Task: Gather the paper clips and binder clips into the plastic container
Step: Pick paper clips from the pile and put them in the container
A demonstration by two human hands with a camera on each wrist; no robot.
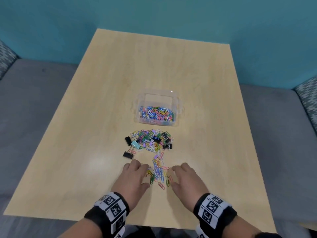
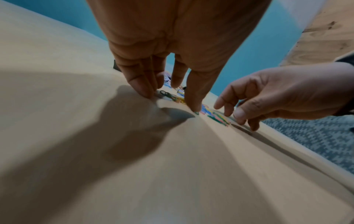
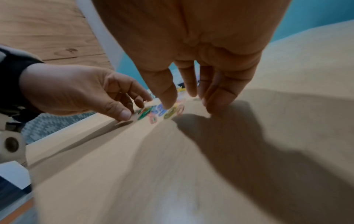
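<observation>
Item: loose paper clips (image 1: 158, 172), near bench (image 1: 85, 152) edge, flanked by left hand (image 1: 133, 179) and right hand (image 1: 187, 180). Both grips open, fingertips down, likely to rake clips together. Binder clips (image 1: 147, 141) beyond; plastic container (image 1: 158, 109) part-filled.

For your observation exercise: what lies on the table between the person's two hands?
A loose strip of coloured paper clips lies on the table between the left hand and right hand, clearest in the head view.
</observation>
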